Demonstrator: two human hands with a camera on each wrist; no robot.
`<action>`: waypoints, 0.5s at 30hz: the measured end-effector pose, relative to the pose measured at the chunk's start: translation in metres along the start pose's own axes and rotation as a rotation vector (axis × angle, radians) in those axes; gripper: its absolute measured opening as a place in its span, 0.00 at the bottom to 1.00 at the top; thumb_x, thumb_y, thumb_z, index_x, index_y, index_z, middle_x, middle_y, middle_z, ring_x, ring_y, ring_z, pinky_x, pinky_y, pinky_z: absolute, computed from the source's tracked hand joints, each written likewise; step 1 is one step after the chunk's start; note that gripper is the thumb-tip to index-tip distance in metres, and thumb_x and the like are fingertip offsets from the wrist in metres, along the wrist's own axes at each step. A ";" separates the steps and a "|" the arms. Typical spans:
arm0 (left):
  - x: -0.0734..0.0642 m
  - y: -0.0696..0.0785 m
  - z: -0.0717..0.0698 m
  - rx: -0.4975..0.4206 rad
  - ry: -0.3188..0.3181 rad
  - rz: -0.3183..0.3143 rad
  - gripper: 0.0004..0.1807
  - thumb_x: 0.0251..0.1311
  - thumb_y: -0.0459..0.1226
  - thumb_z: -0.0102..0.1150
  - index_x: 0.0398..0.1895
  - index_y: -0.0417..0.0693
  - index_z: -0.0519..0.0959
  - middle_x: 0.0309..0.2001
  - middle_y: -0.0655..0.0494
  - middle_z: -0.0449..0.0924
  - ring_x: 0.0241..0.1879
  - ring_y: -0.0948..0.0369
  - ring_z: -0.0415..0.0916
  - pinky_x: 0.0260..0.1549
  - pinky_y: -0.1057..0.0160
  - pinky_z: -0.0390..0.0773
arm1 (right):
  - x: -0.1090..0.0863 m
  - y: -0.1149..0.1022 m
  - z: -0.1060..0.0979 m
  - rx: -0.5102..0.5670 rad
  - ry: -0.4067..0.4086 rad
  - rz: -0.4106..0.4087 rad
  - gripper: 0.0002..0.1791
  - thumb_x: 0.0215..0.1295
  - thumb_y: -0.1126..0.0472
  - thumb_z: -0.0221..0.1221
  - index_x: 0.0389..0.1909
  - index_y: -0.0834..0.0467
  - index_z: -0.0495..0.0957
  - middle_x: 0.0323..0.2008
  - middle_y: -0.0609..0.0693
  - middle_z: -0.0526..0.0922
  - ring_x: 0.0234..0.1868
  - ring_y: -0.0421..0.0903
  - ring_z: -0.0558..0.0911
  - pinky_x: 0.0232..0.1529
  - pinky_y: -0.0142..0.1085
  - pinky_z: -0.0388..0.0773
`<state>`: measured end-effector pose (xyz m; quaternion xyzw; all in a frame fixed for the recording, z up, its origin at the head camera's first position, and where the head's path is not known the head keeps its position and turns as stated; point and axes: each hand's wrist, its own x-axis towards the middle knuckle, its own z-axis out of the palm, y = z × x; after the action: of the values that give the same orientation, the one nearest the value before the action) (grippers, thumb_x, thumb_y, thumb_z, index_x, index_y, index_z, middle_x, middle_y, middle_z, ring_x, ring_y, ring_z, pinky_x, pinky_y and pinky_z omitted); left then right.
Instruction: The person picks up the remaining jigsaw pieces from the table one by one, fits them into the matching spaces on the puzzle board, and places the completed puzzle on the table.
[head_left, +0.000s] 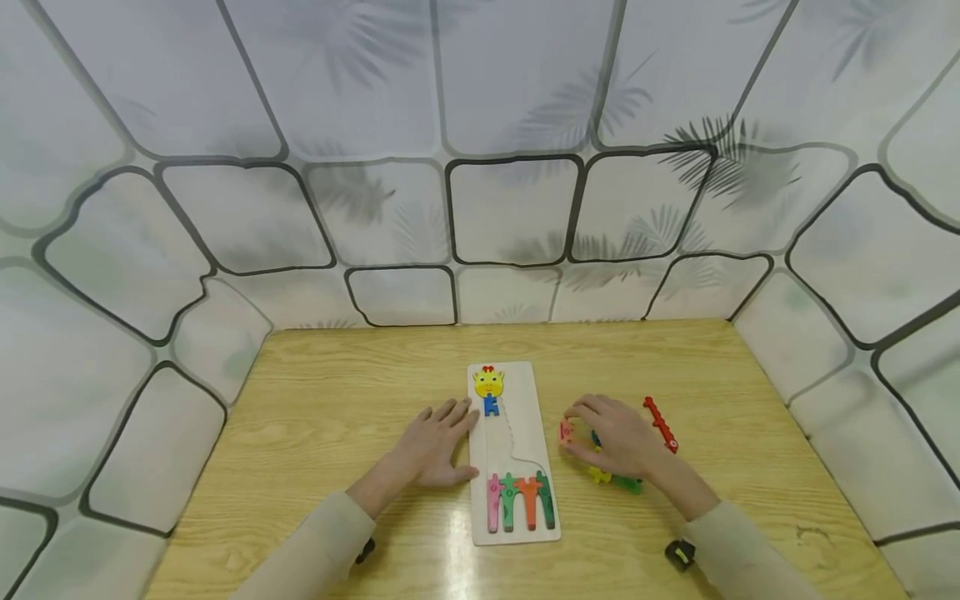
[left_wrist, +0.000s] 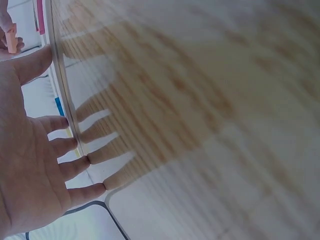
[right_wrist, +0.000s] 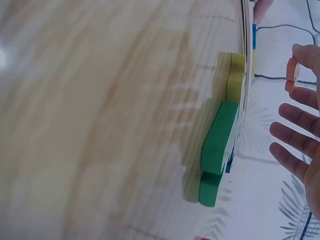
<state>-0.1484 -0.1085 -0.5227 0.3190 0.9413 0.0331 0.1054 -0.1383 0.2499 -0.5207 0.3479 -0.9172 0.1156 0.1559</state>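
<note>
A pale giraffe puzzle board (head_left: 528, 417) lies upright on the table. Its yellow head piece (head_left: 488, 384), a blue piece (head_left: 491, 407) and several coloured leg pieces (head_left: 529, 500) sit in it. My left hand (head_left: 437, 444) rests with spread fingers against the board's left edge. To the right of the board, my right hand (head_left: 617, 437) pinches a salmon-pink puzzle piece (right_wrist: 291, 75) between thumb and index finger, above the table. Under that hand lie a green piece (right_wrist: 219, 145), a yellow piece (right_wrist: 235, 77) and a blue piece (head_left: 596, 437), partly hidden.
A long red puzzle piece (head_left: 660, 425) lies to the right of my right hand. Near the right sleeve is a small black object (head_left: 680, 555). The wooden table (head_left: 337, 375) meets patterned walls (head_left: 502, 292) at the back and sides.
</note>
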 end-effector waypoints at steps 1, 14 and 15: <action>0.000 0.000 0.000 0.001 0.000 0.000 0.53 0.64 0.70 0.53 0.85 0.52 0.57 0.86 0.47 0.54 0.83 0.43 0.58 0.76 0.35 0.66 | 0.001 -0.001 0.000 0.004 -0.008 0.002 0.25 0.60 0.41 0.73 0.51 0.52 0.85 0.48 0.47 0.86 0.46 0.45 0.86 0.46 0.43 0.88; -0.001 0.001 -0.003 -0.021 -0.006 0.001 0.53 0.65 0.69 0.54 0.85 0.51 0.57 0.86 0.46 0.53 0.83 0.42 0.57 0.76 0.34 0.66 | 0.013 -0.012 0.001 -0.009 -0.042 -0.020 0.25 0.60 0.39 0.73 0.50 0.52 0.85 0.47 0.46 0.87 0.47 0.44 0.87 0.48 0.41 0.88; -0.001 0.001 -0.003 -0.021 -0.006 0.001 0.53 0.65 0.69 0.54 0.85 0.51 0.57 0.86 0.46 0.53 0.83 0.42 0.57 0.76 0.34 0.66 | 0.014 -0.012 0.001 -0.009 -0.043 -0.024 0.25 0.60 0.39 0.73 0.50 0.52 0.85 0.47 0.46 0.87 0.47 0.44 0.87 0.48 0.41 0.88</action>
<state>-0.1480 -0.1088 -0.5190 0.3185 0.9404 0.0421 0.1114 -0.1404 0.2323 -0.5150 0.3605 -0.9167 0.1023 0.1388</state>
